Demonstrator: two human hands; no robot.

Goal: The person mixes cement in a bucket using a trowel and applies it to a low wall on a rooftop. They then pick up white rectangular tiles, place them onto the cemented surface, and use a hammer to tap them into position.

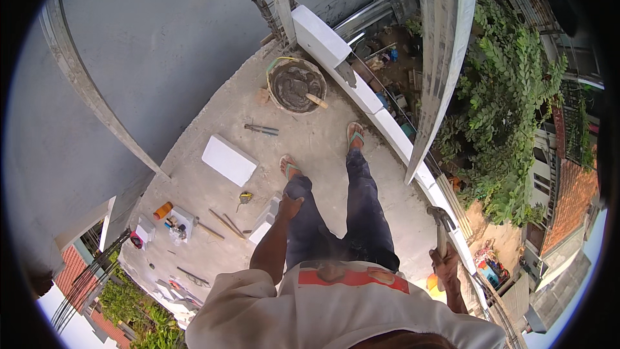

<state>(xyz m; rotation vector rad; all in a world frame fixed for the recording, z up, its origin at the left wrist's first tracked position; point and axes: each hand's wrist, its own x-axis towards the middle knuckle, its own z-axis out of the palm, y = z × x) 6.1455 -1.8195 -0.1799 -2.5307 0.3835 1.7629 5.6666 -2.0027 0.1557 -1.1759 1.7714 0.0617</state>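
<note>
My right hand [445, 267] is wrapped around the wooden handle of a hammer [442, 229]. The hammer's metal head is up beside the low wall of white blocks [394, 130] on my right. My left hand [290, 207] rests against my left knee, its fingers curled, and I see nothing in it. Just left of that hand, a white block [265, 220] is on the concrete floor, partly hidden by my forearm. Farther ahead lies another white block [230, 159].
A bucket of wet mortar [294, 84] with a wooden-handled tool stands ahead. Pliers [261, 129], a tape measure [244, 198] and an orange bottle [163, 211] lie leftward. An upright post [445, 45] rises by the wall. The floor's edge [194, 113] drops off at left.
</note>
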